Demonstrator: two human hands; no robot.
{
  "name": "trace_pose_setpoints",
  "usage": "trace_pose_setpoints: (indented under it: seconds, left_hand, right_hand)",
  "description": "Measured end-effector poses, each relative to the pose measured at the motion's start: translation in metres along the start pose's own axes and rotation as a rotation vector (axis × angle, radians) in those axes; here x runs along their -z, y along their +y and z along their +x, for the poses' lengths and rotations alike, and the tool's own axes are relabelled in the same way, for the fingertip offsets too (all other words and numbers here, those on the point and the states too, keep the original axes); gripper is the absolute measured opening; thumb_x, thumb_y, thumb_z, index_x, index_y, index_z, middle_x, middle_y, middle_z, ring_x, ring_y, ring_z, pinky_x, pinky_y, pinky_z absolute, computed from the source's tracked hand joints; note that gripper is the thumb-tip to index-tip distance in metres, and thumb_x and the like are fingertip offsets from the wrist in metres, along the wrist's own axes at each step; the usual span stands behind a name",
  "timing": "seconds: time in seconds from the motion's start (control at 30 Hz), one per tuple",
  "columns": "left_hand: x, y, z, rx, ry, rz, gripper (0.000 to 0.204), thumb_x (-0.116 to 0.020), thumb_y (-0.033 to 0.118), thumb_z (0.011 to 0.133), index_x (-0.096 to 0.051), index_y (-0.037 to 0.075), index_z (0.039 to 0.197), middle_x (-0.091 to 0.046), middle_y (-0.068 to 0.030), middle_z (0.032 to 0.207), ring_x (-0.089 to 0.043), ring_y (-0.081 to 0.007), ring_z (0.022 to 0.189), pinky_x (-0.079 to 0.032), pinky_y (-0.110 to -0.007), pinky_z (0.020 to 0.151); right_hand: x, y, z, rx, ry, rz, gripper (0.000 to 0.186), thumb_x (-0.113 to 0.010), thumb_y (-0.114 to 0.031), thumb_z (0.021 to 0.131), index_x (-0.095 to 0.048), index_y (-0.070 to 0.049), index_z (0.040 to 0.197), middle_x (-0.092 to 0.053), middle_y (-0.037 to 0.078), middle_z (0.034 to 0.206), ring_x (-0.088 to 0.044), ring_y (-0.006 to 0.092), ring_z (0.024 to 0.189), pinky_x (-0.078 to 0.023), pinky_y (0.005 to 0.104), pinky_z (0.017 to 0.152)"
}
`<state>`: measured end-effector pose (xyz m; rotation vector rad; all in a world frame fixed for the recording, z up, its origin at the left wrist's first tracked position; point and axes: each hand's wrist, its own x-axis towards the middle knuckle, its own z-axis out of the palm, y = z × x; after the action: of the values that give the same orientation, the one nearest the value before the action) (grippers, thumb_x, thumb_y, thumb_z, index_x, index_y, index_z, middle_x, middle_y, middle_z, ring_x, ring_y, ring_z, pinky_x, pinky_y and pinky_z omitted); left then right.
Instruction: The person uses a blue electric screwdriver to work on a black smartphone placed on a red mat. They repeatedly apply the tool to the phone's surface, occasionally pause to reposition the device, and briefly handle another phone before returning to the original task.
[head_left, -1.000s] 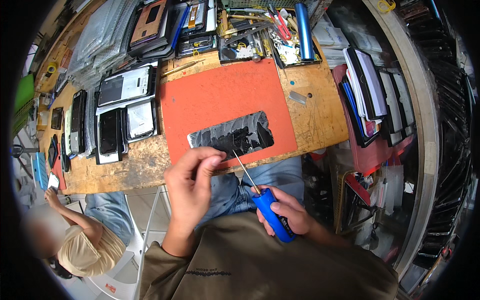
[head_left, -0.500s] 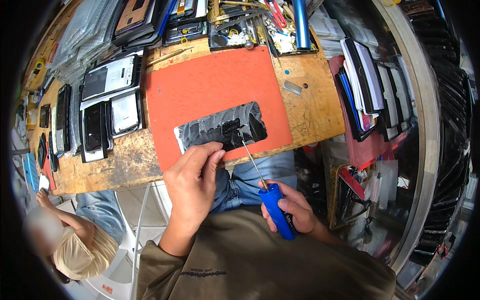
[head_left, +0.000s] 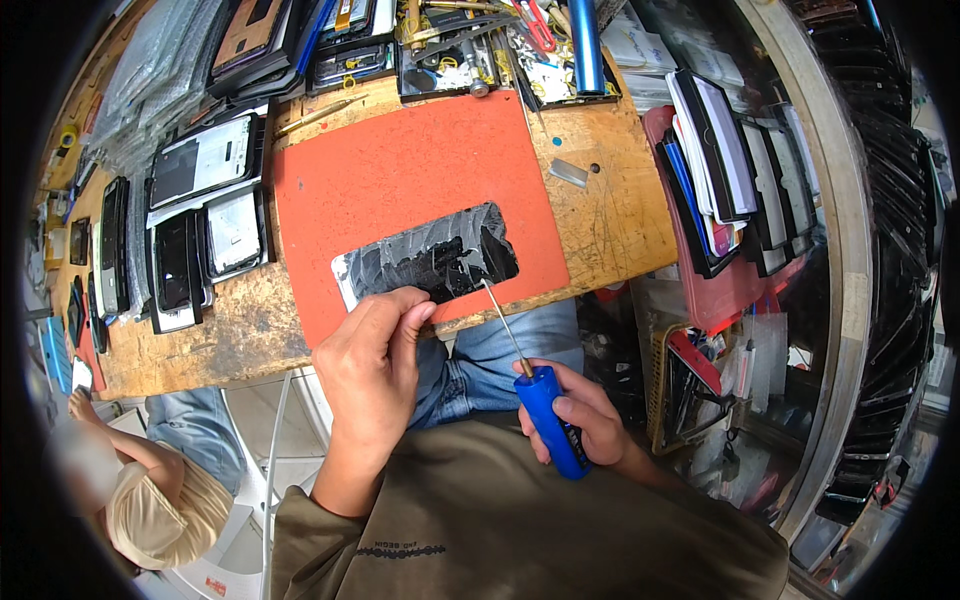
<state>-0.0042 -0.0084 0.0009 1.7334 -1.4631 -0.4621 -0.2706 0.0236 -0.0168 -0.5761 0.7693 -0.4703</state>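
A phone screen panel (head_left: pixel 400 262), dark with streaky grey residue and bare black patches, lies slightly tilted across an orange-red mat (head_left: pixel 400 150). At its near long edge, my left hand (head_left: pixel 370 345) has thumb and index finger pinched together on the rim. My right hand (head_left: pixel 590 420) wraps round a tool with a blue cylindrical handle (head_left: pixel 550 415) and a thin metal shaft (head_left: pixel 506 325). The shaft's tip meets the panel's near edge, close to its right end. Whether the tip presses on the surface is too small to tell.
Stacked phone parts (head_left: pixel 205 160) and bubble-wrap bags (head_left: pixel 155 75) crowd the bench's left. Trays of hand tools (head_left: pixel 450 60) and a blue tube (head_left: pixel 587 50) stand at the back. More panels (head_left: pixel 710 150) lean on the right. A seated person (head_left: pixel 160 490) is at lower left.
The whole view has shifted slightly, carrying bench and panel leftward. Against the panel, the tool's tip sits a little farther right. My left hand stays at the panel's near edge.
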Motion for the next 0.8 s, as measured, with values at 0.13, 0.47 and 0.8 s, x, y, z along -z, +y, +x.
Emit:
trace_pose_setpoints:
  seconds: [0.13,0.47,0.8]
  left_hand:
    - [0.001,0.002,-0.001,0.009,0.006,0.006,0.005,-0.081,0.005,0.094,-0.076,0.002,0.096,-0.075,-0.0118,0.084,-0.072,-0.0254,0.068,-0.055,-0.034,0.062]
    - [0.007,0.016,-0.019,0.484,-0.120,-0.903,0.018,-0.071,0.017,0.108,-0.074,0.000,0.107,-0.079,-0.0098,0.089,-0.059,-0.0044,0.059,-0.046,-0.020,0.052]
    - [0.004,0.014,-0.018,0.425,0.112,-1.002,0.027,-0.070,0.025,0.110,-0.070,-0.001,0.102,-0.075,-0.0103,0.084,-0.048,-0.0034,0.050,-0.037,-0.019,0.047]
  right_hand:
    - [-0.001,-0.001,-0.002,0.018,0.000,-0.001,0.068,-0.051,-0.031,0.112,-0.027,0.001,0.167,-0.065,0.017,0.111,-0.067,0.0183,0.075,-0.055,0.0306,0.070]
    - [-0.028,-0.026,0.015,-0.038,-0.297,-0.277,0.072,-0.052,-0.033,0.111,-0.024,-0.002,0.170,-0.062,0.010,0.114,-0.062,0.0134,0.088,-0.053,0.0309,0.084]
    - [-0.039,-0.038,0.014,-0.028,-0.343,-0.221,0.071,-0.051,-0.031,0.113,-0.022,0.000,0.171,-0.062,0.010,0.116,-0.059,0.0110,0.089,-0.052,0.0286,0.085]
